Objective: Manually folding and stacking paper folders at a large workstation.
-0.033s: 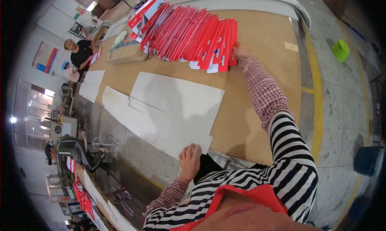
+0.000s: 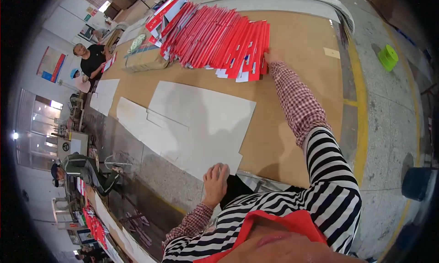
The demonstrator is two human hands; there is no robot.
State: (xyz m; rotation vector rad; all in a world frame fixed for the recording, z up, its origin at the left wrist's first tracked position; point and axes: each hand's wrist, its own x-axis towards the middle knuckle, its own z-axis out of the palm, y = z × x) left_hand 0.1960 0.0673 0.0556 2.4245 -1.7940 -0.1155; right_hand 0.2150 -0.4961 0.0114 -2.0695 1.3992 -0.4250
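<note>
A long row of red-and-white flat cardboard packets leans in overlapping layers at the far side of the table. My right hand reaches out to the row's right end, its fingers closed at the edge of the outermost packet; the packet partly hides the fingertips. Near my body, my left hand lies open at the near edge of a large white cardboard sheet, fingers stretched out and holding nothing. Beside that sheet, a second white sheet sits to the left.
Brown board covers the table. A wrapped bundle stands left of the packets, and another white sheet lies further left. A person in black holds a packet at the far left. A green stool stands on the floor at right.
My right hand has shifted very slightly left against the end of the packet row. My left hand stays in place.
</note>
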